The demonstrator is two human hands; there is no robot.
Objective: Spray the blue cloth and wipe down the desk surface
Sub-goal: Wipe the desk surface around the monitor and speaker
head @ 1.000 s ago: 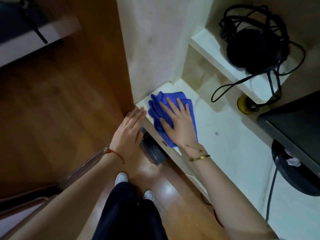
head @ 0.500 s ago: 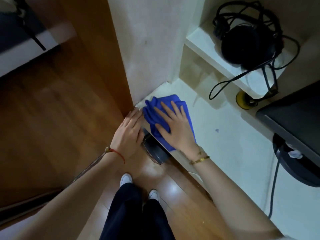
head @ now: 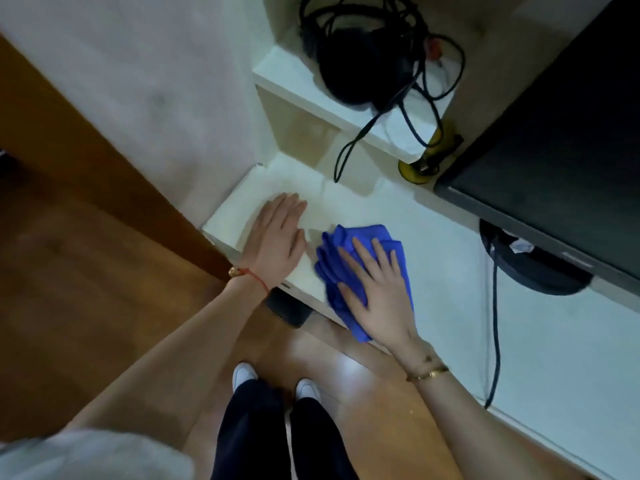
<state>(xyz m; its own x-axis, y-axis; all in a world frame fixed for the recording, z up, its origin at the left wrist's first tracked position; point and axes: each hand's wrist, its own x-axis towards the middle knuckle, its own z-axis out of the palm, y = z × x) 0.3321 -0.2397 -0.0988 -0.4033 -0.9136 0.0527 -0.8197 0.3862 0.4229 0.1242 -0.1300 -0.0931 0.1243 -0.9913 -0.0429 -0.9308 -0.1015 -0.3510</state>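
The white desk surface (head: 450,271) runs from the left corner out to the right; a dark monitor (head: 554,150) stands at its far right, black headphones (head: 360,60) with trailing cable sit on the raised shelf (head: 287,77) behind; the blue cloth (head: 332,265) lies bunched near the desk's front edge, part of it overhanging; the right hand (head: 375,292) lies flat on it, fingers spread and straight, pressing down; the left hand (head: 277,237) rests palm-down on bare desk just beside the cloth, fingers straight and together, holding nothing.
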